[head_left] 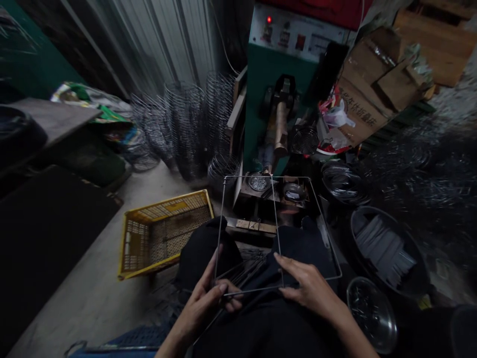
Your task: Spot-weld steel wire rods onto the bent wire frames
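Note:
A rectangular wire frame (276, 226) with one crossbar down its middle is held out in front of me. Its far side lies at the electrode area of a green welding machine (257, 109). My left hand (210, 291) grips the near left corner, thumb and fingers closed on the wire. At the near end of the crossbar, my right hand (307, 286) pinches the wire between thumb and fingers. Below the frame, several loose straight wires (246, 268) lie across my lap. A small dish of tiny metal pieces (258, 182) sits beside the electrodes.
To the left stands a yellow plastic crate (166, 233). Stacks of wire coils (184, 119) line the back wall. On the right are a tub of flat metal strips (387, 248), a metal bowl (372, 313) and a cardboard box (367, 89).

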`<action>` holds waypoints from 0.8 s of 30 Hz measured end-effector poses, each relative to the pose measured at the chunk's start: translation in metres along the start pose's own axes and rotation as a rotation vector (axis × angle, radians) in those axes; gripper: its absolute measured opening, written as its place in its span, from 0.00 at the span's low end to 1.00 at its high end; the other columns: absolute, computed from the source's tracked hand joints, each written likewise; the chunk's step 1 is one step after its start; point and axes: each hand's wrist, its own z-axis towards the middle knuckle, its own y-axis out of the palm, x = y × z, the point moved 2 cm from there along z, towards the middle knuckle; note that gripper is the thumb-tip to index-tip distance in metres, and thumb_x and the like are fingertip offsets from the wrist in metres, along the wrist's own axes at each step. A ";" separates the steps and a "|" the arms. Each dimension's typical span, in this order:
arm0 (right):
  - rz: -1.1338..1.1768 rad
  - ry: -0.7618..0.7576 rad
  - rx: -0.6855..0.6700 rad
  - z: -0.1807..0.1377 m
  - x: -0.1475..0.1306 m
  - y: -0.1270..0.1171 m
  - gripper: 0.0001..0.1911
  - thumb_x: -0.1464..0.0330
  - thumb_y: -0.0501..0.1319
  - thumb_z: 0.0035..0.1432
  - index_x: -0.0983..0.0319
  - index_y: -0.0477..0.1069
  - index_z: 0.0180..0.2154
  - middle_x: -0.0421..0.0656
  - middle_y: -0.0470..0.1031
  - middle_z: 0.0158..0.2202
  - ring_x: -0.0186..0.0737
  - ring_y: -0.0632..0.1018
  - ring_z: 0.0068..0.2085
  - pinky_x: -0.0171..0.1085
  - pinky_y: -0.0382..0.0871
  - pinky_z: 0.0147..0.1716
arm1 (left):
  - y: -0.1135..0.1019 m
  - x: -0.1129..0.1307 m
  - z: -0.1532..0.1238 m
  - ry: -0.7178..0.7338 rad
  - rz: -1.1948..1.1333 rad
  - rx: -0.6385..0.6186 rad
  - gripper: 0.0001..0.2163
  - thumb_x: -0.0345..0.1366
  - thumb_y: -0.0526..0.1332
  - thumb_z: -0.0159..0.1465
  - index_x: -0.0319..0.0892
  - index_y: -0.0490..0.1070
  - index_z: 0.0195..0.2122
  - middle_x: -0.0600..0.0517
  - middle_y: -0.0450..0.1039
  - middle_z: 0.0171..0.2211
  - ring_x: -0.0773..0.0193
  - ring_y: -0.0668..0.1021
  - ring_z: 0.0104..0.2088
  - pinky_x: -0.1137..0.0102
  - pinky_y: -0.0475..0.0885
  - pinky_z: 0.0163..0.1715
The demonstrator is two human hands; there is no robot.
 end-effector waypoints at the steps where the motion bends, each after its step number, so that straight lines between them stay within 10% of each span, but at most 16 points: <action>1: -0.001 -0.003 0.002 0.000 0.000 0.000 0.44 0.78 0.67 0.51 0.55 0.54 0.66 0.44 0.64 0.62 0.45 0.69 0.60 0.41 0.65 0.59 | 0.000 0.000 0.000 0.002 0.000 -0.002 0.45 0.41 0.61 0.64 0.50 0.22 0.68 0.44 0.79 0.31 0.55 0.80 0.29 0.68 0.73 0.27; 24: 0.049 0.039 -0.009 0.007 0.006 -0.004 0.43 0.77 0.65 0.52 0.52 0.52 0.66 0.42 0.64 0.62 0.43 0.73 0.56 0.40 0.68 0.56 | 0.006 0.009 0.005 0.002 -0.028 0.012 0.44 0.38 0.61 0.63 0.49 0.26 0.69 0.46 0.78 0.30 0.58 0.80 0.26 0.70 0.72 0.25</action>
